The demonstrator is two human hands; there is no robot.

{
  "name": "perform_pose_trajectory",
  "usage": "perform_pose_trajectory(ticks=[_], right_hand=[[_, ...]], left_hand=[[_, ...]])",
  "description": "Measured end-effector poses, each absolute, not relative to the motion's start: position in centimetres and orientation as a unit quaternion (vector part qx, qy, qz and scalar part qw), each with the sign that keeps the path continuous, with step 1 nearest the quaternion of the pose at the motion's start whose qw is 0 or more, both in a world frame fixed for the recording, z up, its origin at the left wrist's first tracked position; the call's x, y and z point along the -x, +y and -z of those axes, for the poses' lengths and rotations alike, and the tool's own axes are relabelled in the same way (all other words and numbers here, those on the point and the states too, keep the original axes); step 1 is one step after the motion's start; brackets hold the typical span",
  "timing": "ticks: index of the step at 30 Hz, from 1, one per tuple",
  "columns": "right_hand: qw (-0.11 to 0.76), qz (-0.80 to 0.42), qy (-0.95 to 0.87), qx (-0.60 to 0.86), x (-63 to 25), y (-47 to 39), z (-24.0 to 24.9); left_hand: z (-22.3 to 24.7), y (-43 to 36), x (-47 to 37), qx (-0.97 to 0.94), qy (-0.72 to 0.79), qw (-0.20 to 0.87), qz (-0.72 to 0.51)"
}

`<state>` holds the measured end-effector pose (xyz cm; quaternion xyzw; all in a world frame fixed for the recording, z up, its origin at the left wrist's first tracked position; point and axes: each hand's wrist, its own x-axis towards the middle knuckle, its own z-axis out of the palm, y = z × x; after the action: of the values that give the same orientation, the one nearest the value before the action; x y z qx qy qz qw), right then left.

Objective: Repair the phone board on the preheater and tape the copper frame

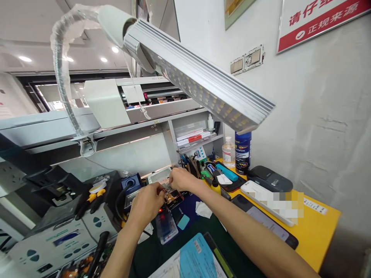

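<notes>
An opened phone [174,197] with its inner parts bare lies on the dark mat in the middle. My left hand [148,200] is at its left side, thumb and fingertips pinched together over the edge. From the right, my right hand [182,180] reaches to the phone's far end with its fingers curled down. Whatever either hand pinches is too small or hidden to make out. Just in front of the phone is a clear plastic case [166,227], with a small red glow at its far end. A light-blue pad [183,222] lies beside the case.
An LED lamp [203,77] hangs over the bench. White tissue [203,209], a blue paper [199,256] and a dark phone [265,222] lie nearby. Grey equipment [63,239] with orange-handled pliers [97,199] stands left. A blue spray can [242,152] stands at the back right.
</notes>
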<state>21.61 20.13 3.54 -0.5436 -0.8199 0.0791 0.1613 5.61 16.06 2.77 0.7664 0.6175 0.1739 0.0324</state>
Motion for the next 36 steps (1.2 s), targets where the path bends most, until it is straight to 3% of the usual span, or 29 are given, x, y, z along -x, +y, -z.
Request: perform_pose_trajectory(ticks=[36], right_hand=[[0.178,0.01,-0.807,0.563,-21.5,21.4,-1.4]], left_hand=[[-2.6,16.0,-5.4,-0.764,0.627,0.018,-0.151]])
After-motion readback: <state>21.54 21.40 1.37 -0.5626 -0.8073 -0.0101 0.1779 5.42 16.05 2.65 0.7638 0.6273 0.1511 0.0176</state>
